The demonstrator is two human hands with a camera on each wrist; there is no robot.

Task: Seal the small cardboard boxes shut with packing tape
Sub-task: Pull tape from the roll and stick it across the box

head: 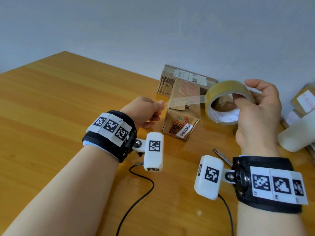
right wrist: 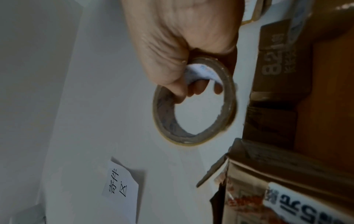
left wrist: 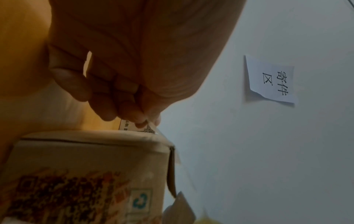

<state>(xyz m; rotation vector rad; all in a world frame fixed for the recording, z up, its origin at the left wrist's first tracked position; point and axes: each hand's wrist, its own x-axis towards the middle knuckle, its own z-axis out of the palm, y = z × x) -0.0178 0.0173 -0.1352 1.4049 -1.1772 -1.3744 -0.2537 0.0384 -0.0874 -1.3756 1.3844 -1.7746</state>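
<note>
Right hand [head: 259, 113] fingers gripping tape roll [head: 228, 103], left hand [head: 144, 111] fingers pinching its strip [head: 185, 101] — above small box [head: 180, 123]

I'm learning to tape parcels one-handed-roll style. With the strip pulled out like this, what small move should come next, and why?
Probably lower the stretched tape strip onto the top of the small box. The left hand pinches its free end, the right hand holds the tape roll, and the strip hangs just above the box, whose flap looks unsealed.
</note>
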